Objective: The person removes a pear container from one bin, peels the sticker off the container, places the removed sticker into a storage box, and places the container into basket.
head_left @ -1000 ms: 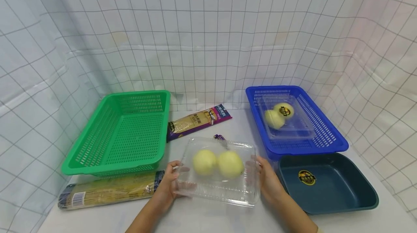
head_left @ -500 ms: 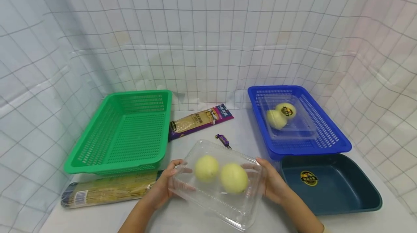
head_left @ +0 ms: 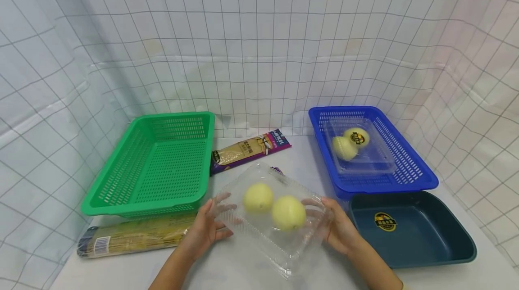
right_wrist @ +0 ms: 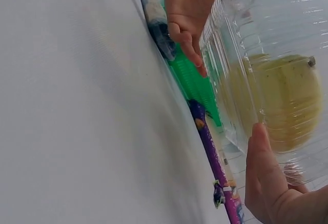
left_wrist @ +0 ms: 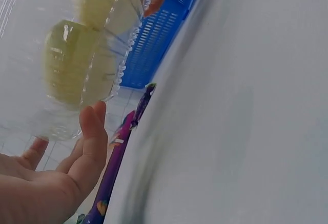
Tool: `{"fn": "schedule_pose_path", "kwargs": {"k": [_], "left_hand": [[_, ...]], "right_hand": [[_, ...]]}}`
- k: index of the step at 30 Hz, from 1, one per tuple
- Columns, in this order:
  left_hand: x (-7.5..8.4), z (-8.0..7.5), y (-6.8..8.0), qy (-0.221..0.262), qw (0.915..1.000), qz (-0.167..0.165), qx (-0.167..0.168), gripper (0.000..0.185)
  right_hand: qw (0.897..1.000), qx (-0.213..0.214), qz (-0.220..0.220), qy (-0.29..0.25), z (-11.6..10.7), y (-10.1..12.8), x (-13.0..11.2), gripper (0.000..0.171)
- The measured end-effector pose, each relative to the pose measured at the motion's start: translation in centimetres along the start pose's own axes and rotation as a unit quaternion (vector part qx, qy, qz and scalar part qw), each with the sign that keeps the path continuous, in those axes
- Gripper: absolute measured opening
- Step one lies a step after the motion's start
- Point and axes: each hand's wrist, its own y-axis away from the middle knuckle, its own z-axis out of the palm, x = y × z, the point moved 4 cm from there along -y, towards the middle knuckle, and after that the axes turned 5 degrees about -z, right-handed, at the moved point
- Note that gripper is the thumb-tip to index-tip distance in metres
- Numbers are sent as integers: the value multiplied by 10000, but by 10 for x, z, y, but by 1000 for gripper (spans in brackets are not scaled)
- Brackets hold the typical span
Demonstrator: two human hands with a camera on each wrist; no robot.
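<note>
A clear plastic box with two yellow round fruits inside is held above the white table, tilted with its near right corner lower. My left hand grips its left end and my right hand grips its right end. In the left wrist view the left hand lies against the box, and through the plastic the fruit looks blurred. The right wrist view shows the right hand under the box and the left hand at the far end.
A green basket stands at the left and a blue basket at the right, holding another clear box with two fruits. A dark teal tray lies near right. Noodle packs and a small purple candy lie on the table.
The box has turned clockwise and tipped, so its far left corner rose and now hides most of the candy. Both hands kept their grip and shifted slightly with it.
</note>
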Motion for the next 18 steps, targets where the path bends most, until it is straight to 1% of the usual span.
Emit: {"fn": "schedule_pose_path", "kwargs": {"k": [3, 6, 8, 11, 13, 16, 18], "left_hand": [[2, 6, 2, -69, 9980, -206, 598, 65], [3, 16, 10, -219, 9915, -409, 1218, 72], [2, 24, 15, -414, 9871, -487, 1471, 77], [2, 40, 22, -666, 9832, -470, 1635, 79], [2, 51, 26, -772, 9829, -387, 1625, 77], [3, 64, 28, -854, 9836, -171, 1578, 73], [3, 69, 28, -864, 9837, 24, 1576, 70]], "right_hand": [[9995, 149, -235, 128, 1, -1, -4, 43], [9977, 371, -392, 401, 4, -1, -7, 42], [9950, 547, -509, 662, 6, -2, -8, 41], [9883, 861, -632, 1088, 11, -4, -7, 39], [9824, 1133, -703, 1307, 14, -6, -5, 36], [9741, 1549, -719, 1481, 17, -9, 1, 31], [9705, 1757, -684, 1502, 20, -11, 5, 32]]}}
